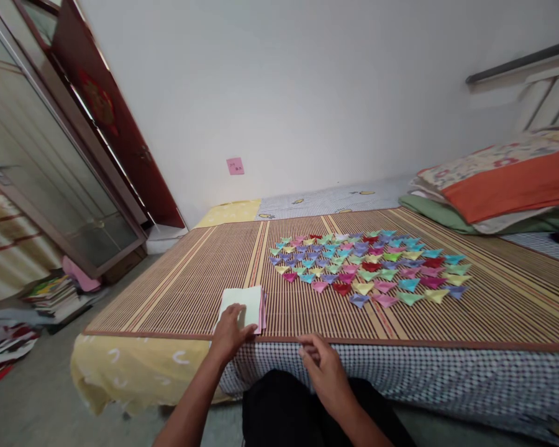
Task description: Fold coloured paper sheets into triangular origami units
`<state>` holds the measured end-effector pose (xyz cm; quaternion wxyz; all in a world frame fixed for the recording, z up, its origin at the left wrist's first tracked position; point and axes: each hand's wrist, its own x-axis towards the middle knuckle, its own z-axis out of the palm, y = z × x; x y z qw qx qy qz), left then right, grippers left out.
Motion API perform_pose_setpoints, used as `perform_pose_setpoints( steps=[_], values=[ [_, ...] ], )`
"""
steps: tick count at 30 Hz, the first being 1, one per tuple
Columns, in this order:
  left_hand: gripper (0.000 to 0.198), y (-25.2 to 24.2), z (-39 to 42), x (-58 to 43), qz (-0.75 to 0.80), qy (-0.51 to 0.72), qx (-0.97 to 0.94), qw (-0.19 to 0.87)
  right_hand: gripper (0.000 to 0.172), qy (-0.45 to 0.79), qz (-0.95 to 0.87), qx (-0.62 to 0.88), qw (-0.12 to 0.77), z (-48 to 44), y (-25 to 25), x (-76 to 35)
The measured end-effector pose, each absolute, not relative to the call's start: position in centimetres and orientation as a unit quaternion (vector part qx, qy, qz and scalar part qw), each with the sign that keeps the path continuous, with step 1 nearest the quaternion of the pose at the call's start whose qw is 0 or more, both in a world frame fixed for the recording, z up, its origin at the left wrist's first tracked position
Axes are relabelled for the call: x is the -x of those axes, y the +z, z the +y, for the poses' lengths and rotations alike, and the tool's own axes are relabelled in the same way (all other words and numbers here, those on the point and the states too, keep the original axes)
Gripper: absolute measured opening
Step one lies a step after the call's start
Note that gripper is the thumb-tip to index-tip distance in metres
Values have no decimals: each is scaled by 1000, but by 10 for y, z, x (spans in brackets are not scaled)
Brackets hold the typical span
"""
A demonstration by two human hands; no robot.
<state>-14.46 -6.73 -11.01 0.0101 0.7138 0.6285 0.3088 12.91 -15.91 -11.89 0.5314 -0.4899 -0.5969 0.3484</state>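
Note:
A stack of square paper sheets (245,302), pale green on top, lies near the front edge of a striped bamboo mat (181,285) on a bed. My left hand (228,335) rests flat on the stack's near corner, fingers stretched out. My right hand (323,366) hovers at the bed's front edge, fingers loosely curled, with nothing visible in it. Beyond both hands, several folded coloured paper shapes (368,267) lie in rows on the mat.
Pillows and folded bedding (503,180) sit at the right end of the bed. A yellow sheet (135,366) hangs over the left corner. Books and papers (51,295) are piled on the floor at left, below a glass door. A pink note (235,166) is stuck on the wall.

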Motion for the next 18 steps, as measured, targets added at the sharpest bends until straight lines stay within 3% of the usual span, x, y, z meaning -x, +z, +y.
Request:
perform_pose_setpoints(
  steps=[2, 7, 18],
  values=[
    [37, -104, -62, 155, 652, 318, -688, -10, 18, 351, -593, 498, 526, -168, -123, -142],
    [50, -90, -42, 180, 713, 325, -618, -59, 21, 366, -594, 504, 508, -185, -132, -163],
    [47, -106, -38, 173, 707, 302, -634, -83, 23, 392, -606, 499, 480, -202, -163, -168]
  ],
)
